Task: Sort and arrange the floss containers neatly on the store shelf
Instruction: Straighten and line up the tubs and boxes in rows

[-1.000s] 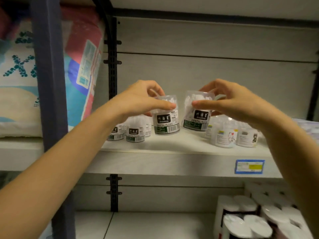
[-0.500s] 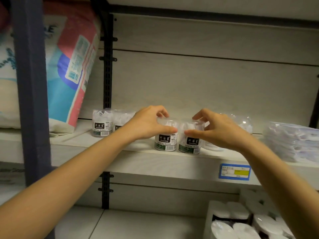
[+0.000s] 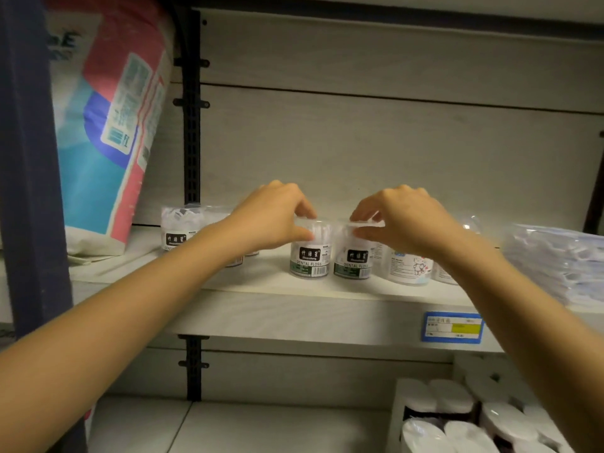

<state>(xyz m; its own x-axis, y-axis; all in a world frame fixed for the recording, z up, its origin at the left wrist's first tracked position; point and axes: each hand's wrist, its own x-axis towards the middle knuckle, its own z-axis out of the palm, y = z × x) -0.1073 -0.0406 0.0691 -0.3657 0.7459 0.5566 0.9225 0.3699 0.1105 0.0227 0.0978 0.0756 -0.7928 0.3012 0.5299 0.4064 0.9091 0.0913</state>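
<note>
We stand in a shop aisle: just below our hands, the shelf (image 3: 294, 308) edge carries a blue price tag (image 3: 452, 327), with identical labelled floss containers (image 3: 310, 258) lined beside our fingers.

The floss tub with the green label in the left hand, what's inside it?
The left tub is clear; white floss picks show near its top. The left hand covers part, and the label hides the lower half.

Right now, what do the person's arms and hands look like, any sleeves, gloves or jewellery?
Both forearms are bare as far as the picture shows, with no sleeve in view. The left hand and the right hand wear no gloves. No watch, bracelet or ring shows on either wrist or on the visible fingers.
</note>
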